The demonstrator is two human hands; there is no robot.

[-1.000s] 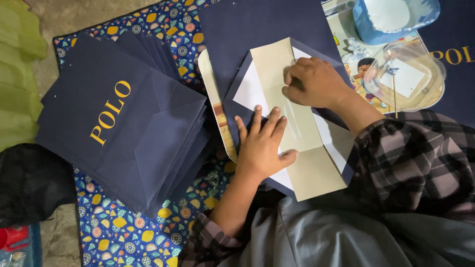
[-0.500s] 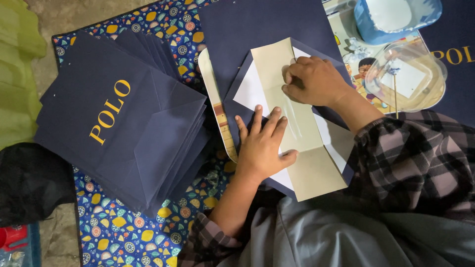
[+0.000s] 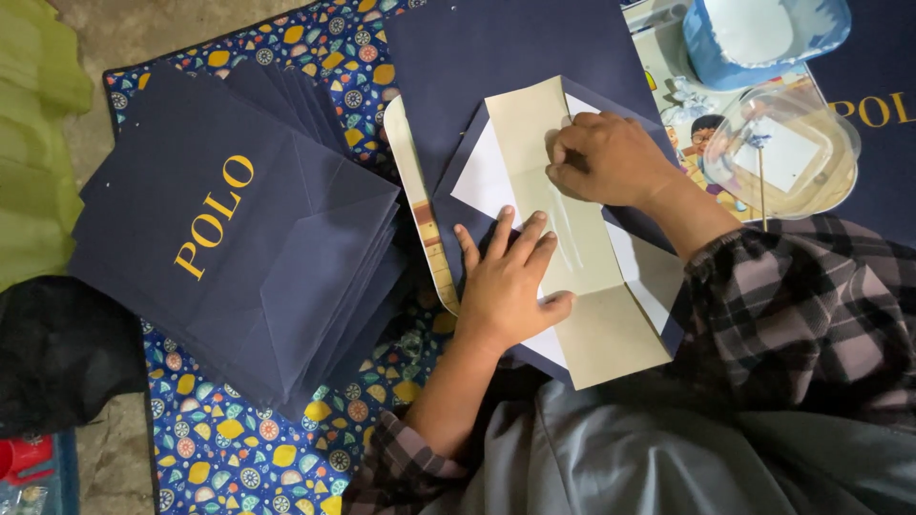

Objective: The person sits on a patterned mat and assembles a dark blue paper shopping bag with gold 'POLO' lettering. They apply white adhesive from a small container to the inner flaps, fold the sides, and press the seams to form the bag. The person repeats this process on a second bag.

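A beige card strip (image 3: 582, 286) lies along the white inside of an unfolded navy paper sheet (image 3: 477, 143). My left hand (image 3: 506, 277) presses flat on the sheet and the strip's left edge, fingers spread. My right hand (image 3: 606, 157) rests with curled fingers on the upper part of the strip, pressing it down. Neither hand lifts anything.
A stack of folded navy paper bags (image 3: 239, 238) with gold lettering lies at the left on a patterned blue mat (image 3: 248, 448). A clear round dish (image 3: 792, 153) and a blue-rimmed bowl (image 3: 763, 38) sit at the upper right. Green fabric (image 3: 33, 143) and a black bag (image 3: 57, 353) lie at the far left.
My right hand has slid slightly along the beige strip. My left hand has stayed pressed in place.
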